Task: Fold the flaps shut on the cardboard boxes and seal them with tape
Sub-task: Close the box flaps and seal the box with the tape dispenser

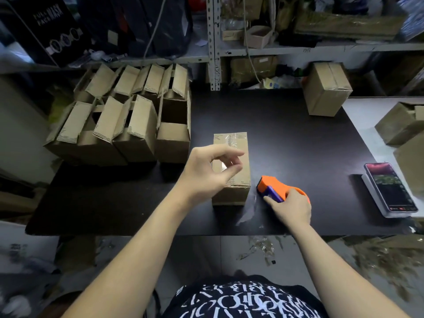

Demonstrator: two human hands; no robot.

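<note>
From the head camera, a dark worktop fills the middle of a crowded store room. One small cardboard box stands near the front of the worktop. Its flaps are folded shut and clear tape runs along its top.

The left hand hovers over this box. Its fingers are loosely curled, with the thumb and first finger a little apart, and I see nothing held between them.

The right hand is just to the right of the box. Its fingers are wrapped round an orange tape holder with a blue part, and the holder sits on the worktop close beside the box. A loose bit of clear tape lies on the worktop in front of it.

On the back left of the worktop is a bunch of open boxes, packed side by side with their flaps sticking up. A closed box stands alone at the back right corner. A phone with a lit screen lies at the right edge. More boxes sit on a white table to the right.

Behind it all, metal shelves hold bags and brown packs. A black box with the words FULL FACE MASK leans at the top left. Bits of scrap lie on the grey floor under the front edge.
</note>
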